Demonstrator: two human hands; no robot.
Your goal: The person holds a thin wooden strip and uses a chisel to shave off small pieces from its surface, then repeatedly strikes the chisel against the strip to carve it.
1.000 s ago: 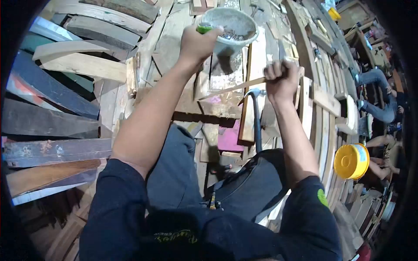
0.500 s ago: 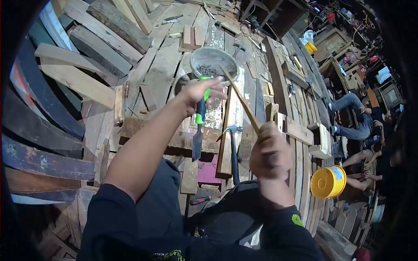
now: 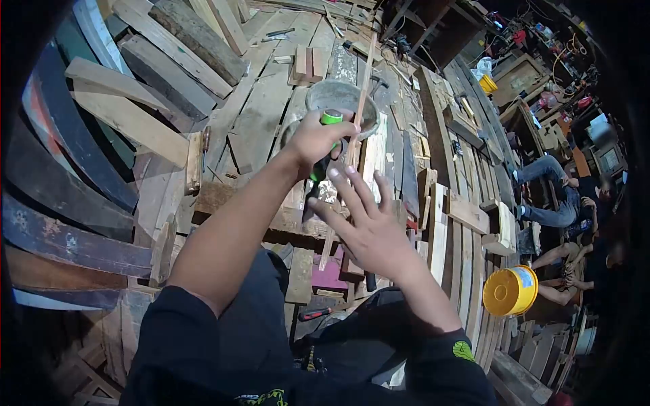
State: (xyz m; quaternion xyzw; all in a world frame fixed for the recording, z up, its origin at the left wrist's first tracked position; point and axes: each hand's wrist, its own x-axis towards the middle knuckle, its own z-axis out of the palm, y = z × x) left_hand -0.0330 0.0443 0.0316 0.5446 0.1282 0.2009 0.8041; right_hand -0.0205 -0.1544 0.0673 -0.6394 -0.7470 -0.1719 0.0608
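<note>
My left hand (image 3: 317, 141) is closed round the green and black handle of a chisel (image 3: 331, 118), its blade pointing down toward me and partly hidden by my right hand. The same hand's fingertips press on a long thin wooden strip (image 3: 366, 81), which runs from the upper middle down past the hand. Just below and to the right, my right hand (image 3: 369, 233) is spread with nothing in it, near the strip's lower part. A round grey bowl (image 3: 325, 95) lies behind the left hand.
Stacked planks (image 3: 128, 128) fill the left. A yellow bucket (image 3: 502, 292) stands at the right, with seated people (image 3: 552, 186) beyond it. A red and black tool (image 3: 315, 314) lies near my legs. Wood blocks (image 3: 309, 64) rest on the planked surface above the bowl.
My right hand has let go of the strip and opened, moving left. My left hand now holds the strip with the chisel. The strip has swung more upright.
</note>
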